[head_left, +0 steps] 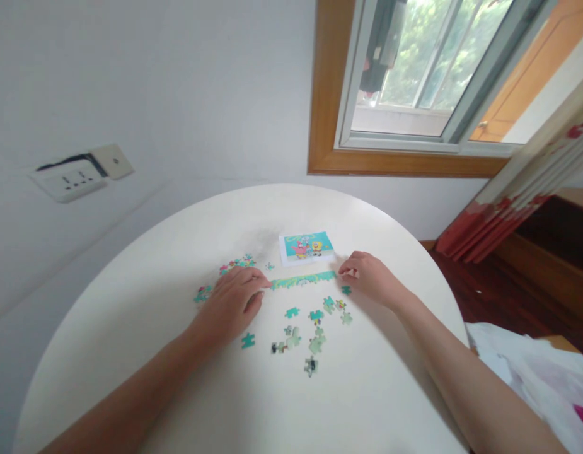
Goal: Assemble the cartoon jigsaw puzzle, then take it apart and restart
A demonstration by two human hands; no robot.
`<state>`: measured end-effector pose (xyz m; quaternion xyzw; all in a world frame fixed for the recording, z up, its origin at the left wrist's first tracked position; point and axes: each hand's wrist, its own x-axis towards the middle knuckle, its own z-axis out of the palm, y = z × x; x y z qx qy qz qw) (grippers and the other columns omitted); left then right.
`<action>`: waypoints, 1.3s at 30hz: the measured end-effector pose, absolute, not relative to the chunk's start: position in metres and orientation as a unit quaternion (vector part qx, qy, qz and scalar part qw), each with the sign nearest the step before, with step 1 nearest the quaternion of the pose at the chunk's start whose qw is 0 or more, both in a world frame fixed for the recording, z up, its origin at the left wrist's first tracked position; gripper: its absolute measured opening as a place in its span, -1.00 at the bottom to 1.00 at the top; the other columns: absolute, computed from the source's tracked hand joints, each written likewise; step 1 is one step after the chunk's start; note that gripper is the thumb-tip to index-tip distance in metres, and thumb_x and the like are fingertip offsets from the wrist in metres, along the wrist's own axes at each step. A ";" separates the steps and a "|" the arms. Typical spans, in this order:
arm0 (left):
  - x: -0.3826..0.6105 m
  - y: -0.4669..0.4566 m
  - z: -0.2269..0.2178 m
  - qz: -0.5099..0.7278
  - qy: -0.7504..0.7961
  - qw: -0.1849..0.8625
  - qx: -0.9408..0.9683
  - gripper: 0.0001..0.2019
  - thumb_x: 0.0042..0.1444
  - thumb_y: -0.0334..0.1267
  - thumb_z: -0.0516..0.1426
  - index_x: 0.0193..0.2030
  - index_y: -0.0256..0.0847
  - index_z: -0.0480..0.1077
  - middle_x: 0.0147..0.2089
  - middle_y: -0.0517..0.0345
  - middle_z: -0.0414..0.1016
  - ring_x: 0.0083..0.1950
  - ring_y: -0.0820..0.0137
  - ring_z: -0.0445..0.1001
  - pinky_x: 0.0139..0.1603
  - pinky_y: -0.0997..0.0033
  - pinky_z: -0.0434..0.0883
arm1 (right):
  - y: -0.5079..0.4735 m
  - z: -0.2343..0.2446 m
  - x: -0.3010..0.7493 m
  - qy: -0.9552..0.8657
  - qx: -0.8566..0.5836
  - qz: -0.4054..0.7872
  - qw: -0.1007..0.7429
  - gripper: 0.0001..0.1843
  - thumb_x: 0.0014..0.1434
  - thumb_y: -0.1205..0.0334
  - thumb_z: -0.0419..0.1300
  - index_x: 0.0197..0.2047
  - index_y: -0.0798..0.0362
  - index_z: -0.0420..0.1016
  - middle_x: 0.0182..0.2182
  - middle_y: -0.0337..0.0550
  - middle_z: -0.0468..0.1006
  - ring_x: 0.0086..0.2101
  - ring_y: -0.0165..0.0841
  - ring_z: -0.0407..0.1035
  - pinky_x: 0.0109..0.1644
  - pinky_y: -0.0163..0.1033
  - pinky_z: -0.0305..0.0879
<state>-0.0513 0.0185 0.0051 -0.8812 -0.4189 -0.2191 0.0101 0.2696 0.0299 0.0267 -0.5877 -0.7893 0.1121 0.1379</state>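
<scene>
A narrow joined strip of jigsaw puzzle (303, 280), green and teal, lies across the table below a small picture card (308, 246) of cartoon figures. At the strip's left end rests my left hand (234, 299), open, its fingers stretched forward and the thumb apart. My right hand (369, 277) is curled, with its fingertips closed at the strip's right end. Partly behind my left hand lies a pile of loose puzzle pieces (237, 263). Several more loose pieces (318, 340) are scattered nearer to me, and a teal piece (248, 341) lies beside my left wrist.
The round white table (282, 410) stands close to a white wall with a socket (74, 180). A wood-framed window (333, 157) is at the back right. A red and white curtain (490, 221) hangs on the right, above white plastic bags (532, 372).
</scene>
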 end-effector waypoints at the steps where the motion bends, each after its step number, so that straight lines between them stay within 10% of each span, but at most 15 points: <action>1: -0.051 0.018 0.005 -0.218 -0.421 0.006 -0.880 -0.76 0.18 -0.40 0.00 -0.13 -0.17 0.45 -0.05 0.06 0.46 0.01 0.21 0.40 0.22 0.01 0.21 | 0.030 0.026 0.269 -0.789 -0.590 0.109 0.131 -0.84 0.12 0.32 0.20 -0.26 0.02 0.62 -0.26 -0.09 0.53 -0.29 -0.34 0.40 -0.16 -0.26 0.25; 39: -0.052 0.019 0.005 -0.216 -0.430 0.009 -0.876 -0.77 0.19 -0.38 -0.01 -0.12 -0.16 0.44 -0.04 0.04 0.45 0.02 0.22 0.39 0.25 -0.03 0.21 | 0.030 0.024 0.264 -0.791 -0.589 0.105 0.128 -0.76 0.10 0.40 0.14 -0.25 0.02 0.63 -0.24 -0.09 0.55 -0.27 -0.34 0.43 -0.12 -0.27 0.29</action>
